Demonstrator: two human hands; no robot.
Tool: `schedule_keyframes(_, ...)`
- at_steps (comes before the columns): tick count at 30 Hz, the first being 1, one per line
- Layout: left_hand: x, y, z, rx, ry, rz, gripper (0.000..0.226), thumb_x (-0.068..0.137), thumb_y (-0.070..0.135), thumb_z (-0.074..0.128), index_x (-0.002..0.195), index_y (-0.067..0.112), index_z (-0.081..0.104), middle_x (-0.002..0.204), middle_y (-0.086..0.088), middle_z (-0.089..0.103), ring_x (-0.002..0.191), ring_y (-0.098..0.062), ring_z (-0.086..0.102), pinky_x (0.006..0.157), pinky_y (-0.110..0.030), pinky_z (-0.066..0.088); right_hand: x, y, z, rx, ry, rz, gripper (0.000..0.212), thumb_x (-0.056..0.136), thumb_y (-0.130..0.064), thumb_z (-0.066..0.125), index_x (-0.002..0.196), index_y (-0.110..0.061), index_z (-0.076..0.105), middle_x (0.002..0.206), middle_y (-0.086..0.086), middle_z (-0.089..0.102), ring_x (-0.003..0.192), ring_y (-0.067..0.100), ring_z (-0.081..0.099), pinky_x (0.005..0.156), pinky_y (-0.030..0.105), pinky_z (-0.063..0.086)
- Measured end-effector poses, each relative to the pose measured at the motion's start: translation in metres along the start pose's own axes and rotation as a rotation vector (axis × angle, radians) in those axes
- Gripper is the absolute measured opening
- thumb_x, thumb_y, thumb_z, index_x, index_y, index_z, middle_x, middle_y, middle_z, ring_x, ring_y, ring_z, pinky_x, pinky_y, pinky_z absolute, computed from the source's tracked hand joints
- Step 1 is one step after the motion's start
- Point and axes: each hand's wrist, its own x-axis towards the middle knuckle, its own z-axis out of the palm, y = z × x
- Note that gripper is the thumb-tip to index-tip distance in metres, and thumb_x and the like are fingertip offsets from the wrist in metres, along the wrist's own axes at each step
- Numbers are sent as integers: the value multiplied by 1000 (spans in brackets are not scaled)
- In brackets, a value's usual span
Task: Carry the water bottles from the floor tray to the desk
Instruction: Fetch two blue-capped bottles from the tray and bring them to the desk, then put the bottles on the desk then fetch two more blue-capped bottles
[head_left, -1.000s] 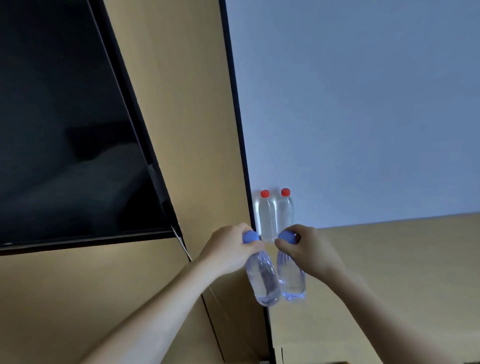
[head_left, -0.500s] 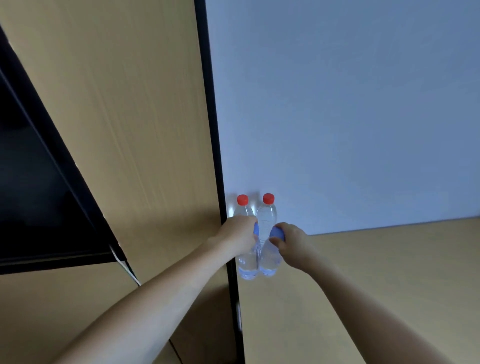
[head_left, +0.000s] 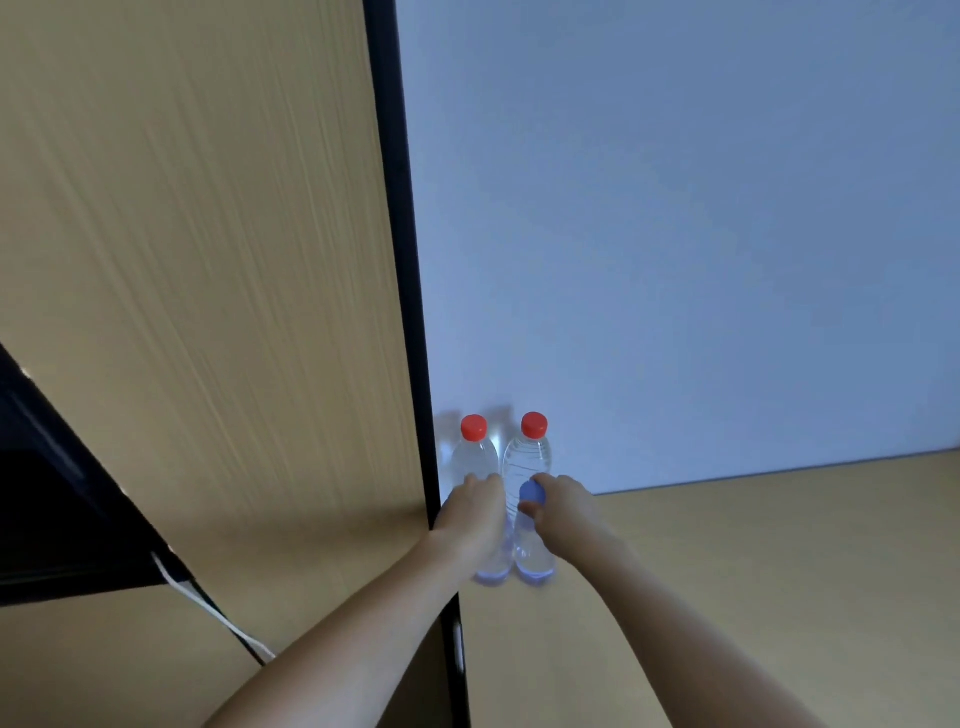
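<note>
Far L bottle (head_left: 474, 458) & far R bottle (head_left: 530, 457) on desk (head_left: 753, 571) by wall (head_left: 675, 260); near L bottle (head_left: 493, 567), near R bottle (head_left: 535, 557) just in front.

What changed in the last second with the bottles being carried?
The left hand and right hand carried the left blue-capped bottle and right blue-capped bottle forward and down, from tilted in the air to upright on the desk, in front of two red-capped bottles. Both hands still grip the tops. The red-capped bottles stayed put.

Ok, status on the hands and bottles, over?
Left hand grips a clear bottle, right hand a blue-capped bottle, at the tops. Both upright, low over desk. Red-capped bottles stand close behind.
</note>
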Motion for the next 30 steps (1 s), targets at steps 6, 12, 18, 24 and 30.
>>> schedule_keyframes(6, 3, 3, 6, -138, 28, -82, 35, 93, 15, 41, 127, 8, 39, 123, -17, 51, 109, -34, 54, 90, -38, 47, 0, 5, 4, -70, 23, -47, 28, 96, -20, 43, 121, -10, 42, 105, 12, 49, 95, 29, 52, 76, 30, 37)
schedule_keyframes(12, -9, 3, 0, -110, 54, -89, 40, 89, 13, 45, 126, 8, 32, 99, -10, 53, 93, -30, 56, 65, -31, 38, -12, 18, 6, 56, 10, -6, 50, 93, -22, 47, 138, -13, 27, 117, 15, 54, 103, 31, 56, 78, 34, 43)
schedule_keyframes(18, -26, -6, -19, -104, 195, 52, 32, 88, 27, 50, 118, 17, 55, 114, -1, 65, 101, -22, 61, 83, -31, 48, -33, 25, -8, 243, 116, 31, 42, 90, -33, 48, 127, -11, 45, 100, 11, 68, 95, 28, 62, 81, 37, 50)
schedule_keyframes(24, -45, -22, -22, -332, 210, 248, 19, 86, 26, 60, 104, 23, 66, 77, 24, 61, 68, 4, 60, 68, -9, 43, -78, 21, -21, 412, 334, 77, 29, 89, -34, 52, 113, -19, 61, 83, -10, 61, 83, 15, 62, 73, 29, 50)
schedule_keyframes(30, -69, -32, -19, -503, -4, 482, 20, 83, 20, 65, 80, 40, 63, 74, 18, 71, 66, -5, 67, 73, -30, 55, -159, 11, -15, 585, 644, 296, 19, 90, -27, 54, 100, -18, 67, 80, -4, 65, 79, 18, 65, 72, 29, 50)
